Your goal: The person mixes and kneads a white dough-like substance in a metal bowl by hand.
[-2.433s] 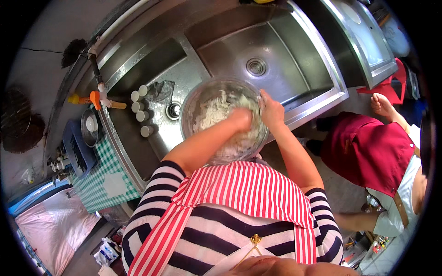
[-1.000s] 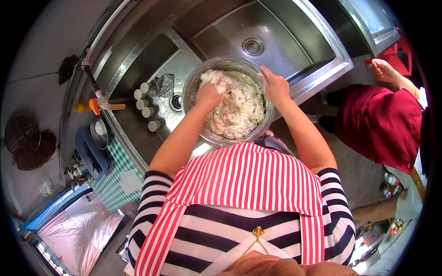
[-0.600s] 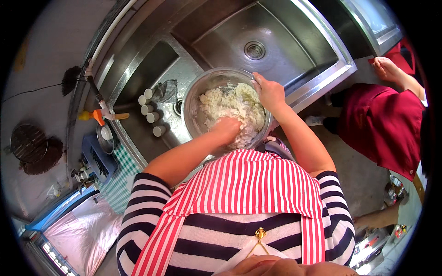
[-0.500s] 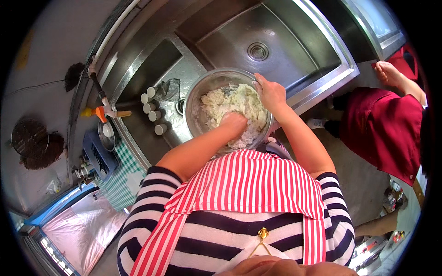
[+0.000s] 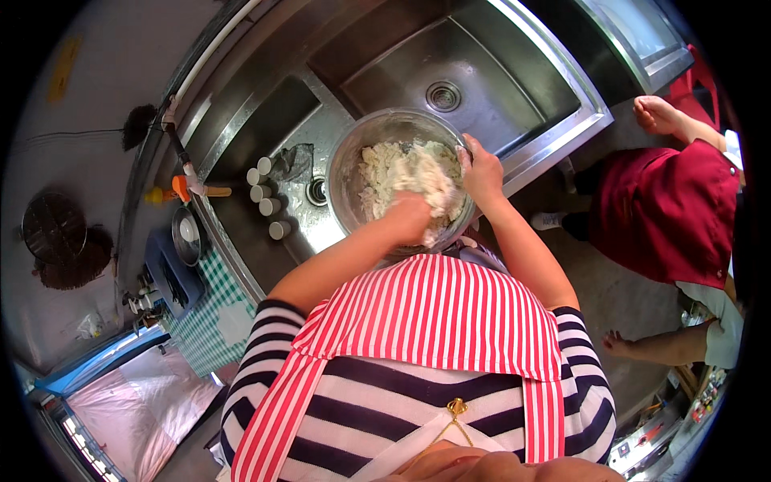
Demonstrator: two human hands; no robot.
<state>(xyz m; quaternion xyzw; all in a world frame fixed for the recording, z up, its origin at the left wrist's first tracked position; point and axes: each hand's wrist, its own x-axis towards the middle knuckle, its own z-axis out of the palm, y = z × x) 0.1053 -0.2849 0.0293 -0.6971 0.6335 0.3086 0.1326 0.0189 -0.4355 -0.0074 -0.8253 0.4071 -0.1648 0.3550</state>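
A round metal bowl [image 5: 353, 149] stands on the steel sink counter, filled with a pale, lumpy dough [image 5: 393, 173]. My left hand [image 5: 409, 217] is pressed into the dough at the near side of the bowl, fingers buried in it. My right hand [image 5: 482, 169] grips the bowl's right rim. Both forearms reach forward over my red-and-white striped apron [image 5: 434, 313].
A deep steel sink basin [image 5: 482, 72] with a drain lies behind the bowl. Several small white cups [image 5: 265, 197] stand left of the bowl. A person in a dark red top [image 5: 666, 209] crouches at the right. A green checked cloth [image 5: 213, 309] lies at lower left.
My left hand has worked through the dough, going from the bowl's far left side to its near side. My right hand has stayed on the right rim.
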